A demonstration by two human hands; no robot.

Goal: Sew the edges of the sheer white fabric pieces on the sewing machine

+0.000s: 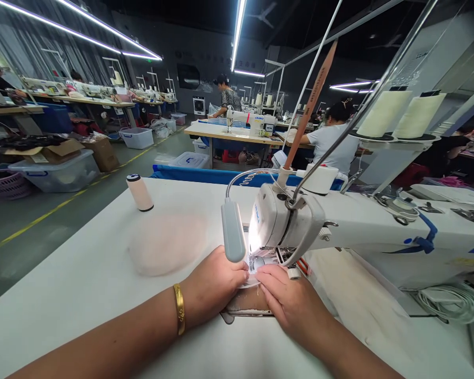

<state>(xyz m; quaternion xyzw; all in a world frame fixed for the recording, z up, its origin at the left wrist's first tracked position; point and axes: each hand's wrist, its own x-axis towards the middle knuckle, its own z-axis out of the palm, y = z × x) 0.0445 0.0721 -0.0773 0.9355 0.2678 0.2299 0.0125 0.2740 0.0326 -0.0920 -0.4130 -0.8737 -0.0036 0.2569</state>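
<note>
My left hand (pixel 218 284), with a gold bracelet (pixel 179 309) at the wrist, has its fingertips pressed together on a small piece of thin white fabric (pixel 248 281). Opposite it, my right hand (pixel 290 297) pinches the same fabric from the right. The fabric lies under the lit presser foot (pixel 256 262) of a white sewing machine (pixel 269 218); my fingertips hide most of it. A grey lamp (pixel 233 231) on a bendable neck hangs just above my left fingers. Below my hands is a brownish plate (pixel 247 301) set into the table.
A pale, sheer bundle (pixel 168 243) lies left on the white table (pixel 82 295), with a peach thread spool (pixel 139 192) behind it. Flat pale fabric (pixel 359 295) rests right of the machine. A brown pencil (pixel 312 100) stands upright on the machine head. Co-workers sit or stand at machines beyond.
</note>
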